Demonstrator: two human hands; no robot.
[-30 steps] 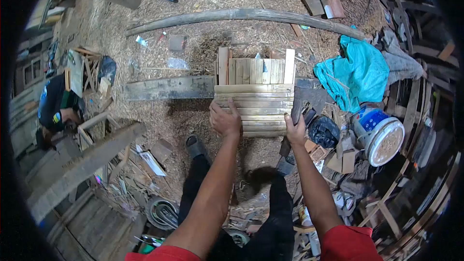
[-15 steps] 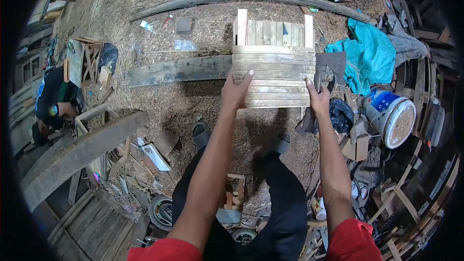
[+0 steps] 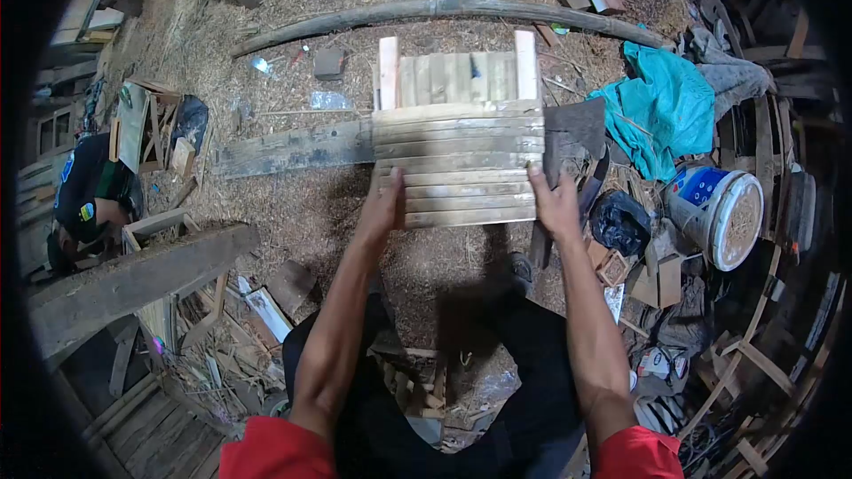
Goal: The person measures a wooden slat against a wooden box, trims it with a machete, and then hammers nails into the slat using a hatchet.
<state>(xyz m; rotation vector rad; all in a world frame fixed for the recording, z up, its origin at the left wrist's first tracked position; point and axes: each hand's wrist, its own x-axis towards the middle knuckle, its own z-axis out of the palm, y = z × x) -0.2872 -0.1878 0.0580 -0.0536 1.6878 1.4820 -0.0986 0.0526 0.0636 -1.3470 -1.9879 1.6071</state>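
Note:
A small slatted wooden piece (image 3: 457,164), like a little chair or crate, is held up in front of me over the ground. Horizontal slats cover its near part; two upright posts with vertical slats between them stand at its far end. My left hand (image 3: 383,206) grips its lower left edge, thumb on top of the slats. Along the right edge my right hand (image 3: 556,204) holds it, thumb on the slat ends. The fingers of both hands are partly hidden beneath it.
Behind the piece lies a grey plank (image 3: 293,149), with a long curved pole (image 3: 444,9) beyond. A teal cloth (image 3: 661,111) and a white bucket (image 3: 732,220) are at the right. A person (image 3: 93,195) bends down at the left, near a wooden beam (image 3: 142,279).
Both hands and the slatted piece have moved left and slightly lower in view. The legs are spread wider, and the view has shifted a little.

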